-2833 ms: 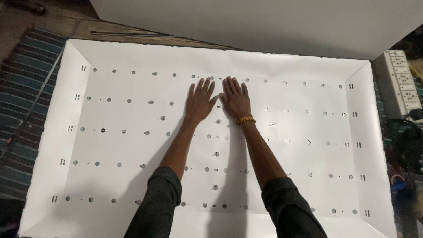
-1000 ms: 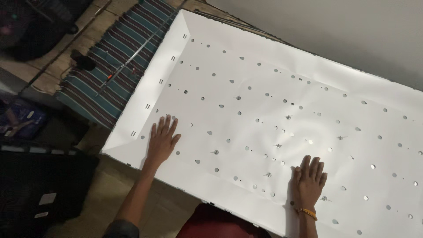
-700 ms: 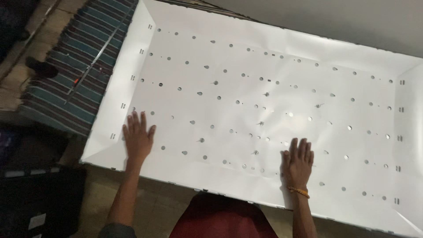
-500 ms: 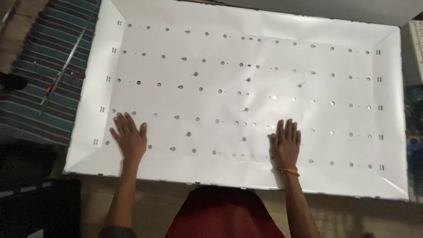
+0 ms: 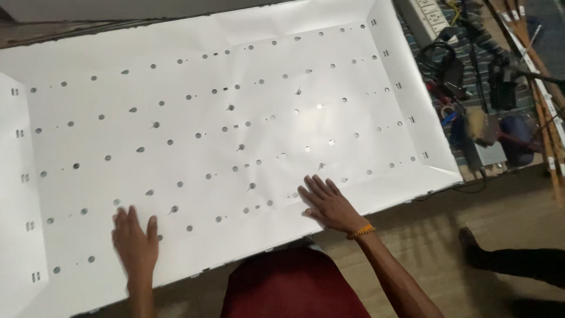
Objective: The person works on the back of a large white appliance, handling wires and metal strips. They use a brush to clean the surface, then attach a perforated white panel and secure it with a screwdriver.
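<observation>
Both hands lie flat, palms down and fingers spread, gripping nothing. The left hand (image 5: 135, 242) rests on the near left part of a large white reflector sheet with rows of small round holes and upturned edges (image 5: 235, 88), its fingers pointing away from the body; it looks slightly blurred. The right hand (image 5: 329, 203) presses the same sheet near its near edge, a little right of the middle, with an orange band (image 5: 361, 231) round the wrist.

The sheet fills most of the view, reaching from the far left to its folded right flap, and its near edge lies just in front of the person's dark red lap (image 5: 291, 285). It rests on a brown floor (image 5: 471, 206).

Judging from the flat palms, the step in hand is pressing or smoothing the sheet along its near edge. Any further pressing would call for even, light pressure so that the thin sheet does not crease around the holes.

Well right of the sheet lies a clutter of black cables and tools (image 5: 477, 76), with a white power strip (image 5: 426, 17) at the far right. A dark-clad foot (image 5: 471, 241) rests on the floor at the near right, apart from the hands.
</observation>
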